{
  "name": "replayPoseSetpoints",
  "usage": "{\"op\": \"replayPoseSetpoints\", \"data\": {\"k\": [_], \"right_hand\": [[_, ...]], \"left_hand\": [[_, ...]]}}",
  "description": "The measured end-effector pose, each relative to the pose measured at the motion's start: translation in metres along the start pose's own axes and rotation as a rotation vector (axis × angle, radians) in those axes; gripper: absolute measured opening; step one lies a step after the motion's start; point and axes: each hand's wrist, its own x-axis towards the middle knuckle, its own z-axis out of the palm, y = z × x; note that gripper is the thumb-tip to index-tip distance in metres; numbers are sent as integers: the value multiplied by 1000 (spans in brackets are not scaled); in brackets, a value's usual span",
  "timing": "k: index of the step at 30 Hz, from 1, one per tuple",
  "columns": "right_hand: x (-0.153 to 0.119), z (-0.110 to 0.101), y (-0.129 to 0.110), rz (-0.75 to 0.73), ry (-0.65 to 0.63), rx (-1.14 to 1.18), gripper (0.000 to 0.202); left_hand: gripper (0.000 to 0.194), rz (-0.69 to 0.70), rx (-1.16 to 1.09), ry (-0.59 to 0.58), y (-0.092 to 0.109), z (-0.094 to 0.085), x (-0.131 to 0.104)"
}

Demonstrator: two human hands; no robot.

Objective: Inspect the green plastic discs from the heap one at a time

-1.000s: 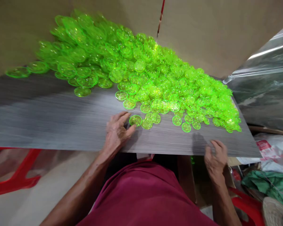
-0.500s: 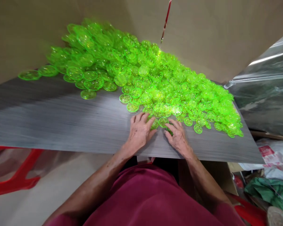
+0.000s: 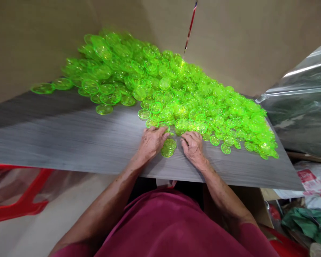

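A large heap of clear neon-green plastic discs point(image 3: 164, 84), round and coin-like, covers the back of a grey wood-grain table point(image 3: 69, 132). My left hand point(image 3: 153, 141) is at the heap's front edge, fingers bent and thumb close to the index finger. Its fingertips touch a green disc point(image 3: 163, 126); whether the disc is gripped is hard to see. Curled at the same edge is my right hand point(image 3: 193, 147), thumb against the index finger, with a small dark edge showing between them. Two overlapping discs point(image 3: 168, 148) lie flat on the table between my hands.
Tan boards point(image 3: 243, 43) stand behind the heap, with a red-marked slit between them. Clear plastic sheeting point(image 3: 302, 103) hangs at the right. A red plastic chair point(image 3: 26, 200) is below left; white and green bags point(image 3: 307, 221) lie below right.
My left hand has shifted slightly left, and my right hand has moved left and curled its fingers. Two overlapping discs now lie nearer me, between the hands. The view has shifted a little.
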Motion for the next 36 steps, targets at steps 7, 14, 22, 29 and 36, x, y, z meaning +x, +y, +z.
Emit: {"op": "replayPoseSetpoints", "data": {"k": [7, 14, 22, 29, 36], "right_hand": [[-4, -13, -23, -203, -163, 9, 27], [-1, -13, -21, -133, -239, 13, 20], [-4, -8, 3, 36, -34, 71, 20], [-5, -13, 20, 245, 73, 472, 32], [-19, -28, 16, 355, 56, 552, 34]], "left_hand": [[33, -157, -61, 42, -9, 2, 9], [35, -168, -501, 256, -30, 10, 1], [31, -46, -418, 377, -29, 19, -4], [26, 190, -65, 187, -1, 7, -22], [27, 350, 137, -68, 25, 9, -33]]}}
